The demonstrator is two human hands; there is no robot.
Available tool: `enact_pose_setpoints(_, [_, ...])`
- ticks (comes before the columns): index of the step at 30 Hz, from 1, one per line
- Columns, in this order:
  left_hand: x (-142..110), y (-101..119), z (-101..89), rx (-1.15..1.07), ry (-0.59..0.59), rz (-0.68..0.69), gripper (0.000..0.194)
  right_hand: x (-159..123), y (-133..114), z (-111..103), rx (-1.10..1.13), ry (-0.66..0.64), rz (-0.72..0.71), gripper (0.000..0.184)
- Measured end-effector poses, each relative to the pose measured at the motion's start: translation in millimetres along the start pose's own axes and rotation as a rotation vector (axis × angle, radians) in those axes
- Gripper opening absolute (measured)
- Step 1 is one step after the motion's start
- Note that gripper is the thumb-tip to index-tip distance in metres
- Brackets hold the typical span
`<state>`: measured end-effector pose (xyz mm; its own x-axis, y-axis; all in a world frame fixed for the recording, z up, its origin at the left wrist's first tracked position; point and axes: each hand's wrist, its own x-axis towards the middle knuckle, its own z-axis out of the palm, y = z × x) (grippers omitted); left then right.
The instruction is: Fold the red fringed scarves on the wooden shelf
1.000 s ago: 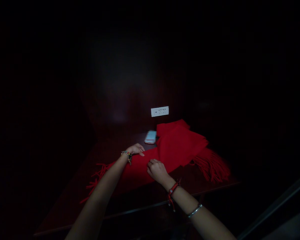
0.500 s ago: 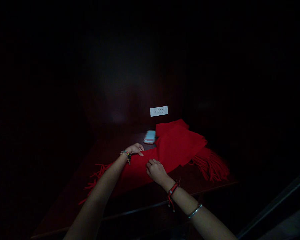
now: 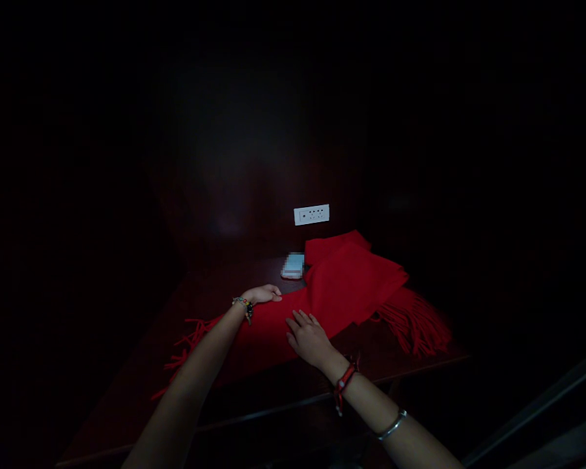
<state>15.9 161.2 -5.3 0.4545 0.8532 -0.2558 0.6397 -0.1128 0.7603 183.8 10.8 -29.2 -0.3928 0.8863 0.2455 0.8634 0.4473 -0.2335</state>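
Note:
A red fringed scarf [image 3: 354, 286] lies across the dark table, folded over itself on the right, with tassels at both ends. At its far edge, my left hand [image 3: 265, 294] has thumb and fingers closed on the cloth. A beaded bracelet circles that wrist. Spread flat on the scarf's near middle part is my right hand [image 3: 311, 340], its fingers apart and holding nothing. That arm wears a red cord bracelet and a silver bangle. My left forearm hides some of the scarf's left end.
Behind the scarf, a phone [image 3: 293, 266] with a blurred-out screen lies on the dark wooden table [image 3: 161, 339]. A white power socket [image 3: 311, 215] is set in the back panel. The table's front edge runs below my hands, and the surroundings are very dark.
My right hand's fingers have gone from curled to spread on the cloth. My left thumb has drawn in against the fingers at the far edge. The scarf lies almost the same.

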Motion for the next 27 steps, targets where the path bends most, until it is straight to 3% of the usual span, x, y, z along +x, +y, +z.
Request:
enact_pose_setpoints(4, [8, 10, 6.5, -0.026, -0.036, 0.002, 0.035, -1, 0, -1, 0.002, 0.007, -0.005, 0.041])
enact_pose_setpoints(9, [23, 18, 12.3, -0.012, 0.023, 0.010, 0.038, -1, 1, 0, 0.004, -0.004, 0.004, 0.042])
enact_pose_setpoints(15, [22, 14, 12.4, 0.016, 0.113, 0.027, 0.028, -1, 0, 2, 0.008, 0.008, 0.012, 0.042])
enact_pose_setpoints(22, [23, 26, 18.8, 0.044, 0.065, 0.046, 0.014, -1, 0, 2, 0.008, 0.023, 0.035, 0.042])
enact_pose_setpoints(27, [34, 28, 21.6, 0.070, 0.124, 0.050, 0.005, -1, 0, 2, -0.004, 0.011, 0.042, 0.041])
